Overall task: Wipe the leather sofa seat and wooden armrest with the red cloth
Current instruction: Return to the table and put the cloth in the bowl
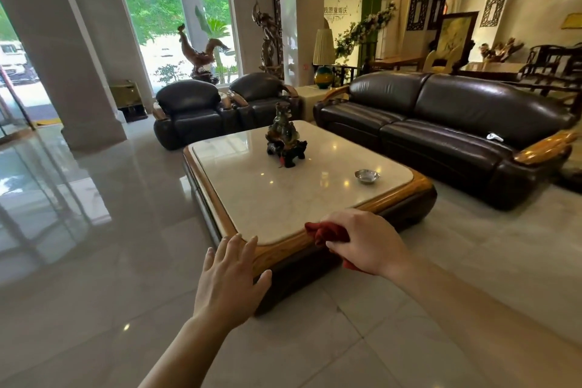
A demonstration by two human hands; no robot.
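A dark brown leather sofa (441,123) stands at the right, past the coffee table, with a wooden armrest (544,148) at its near end and another (335,93) at its far end. My right hand (362,242) grips a bunched red cloth (327,231) above the near corner of the table. My left hand (230,277) hovers with fingers spread over the table's near left corner, holding nothing. Both hands are well short of the sofa.
A low coffee table (419,183) with a pale marble top and wooden rim stands between me and the sofa, bearing a dark carved figure (285,138) and a small metal dish (367,175). A white controller (494,137) lies on the sofa seat. Two leather armchairs (189,113) stand behind.
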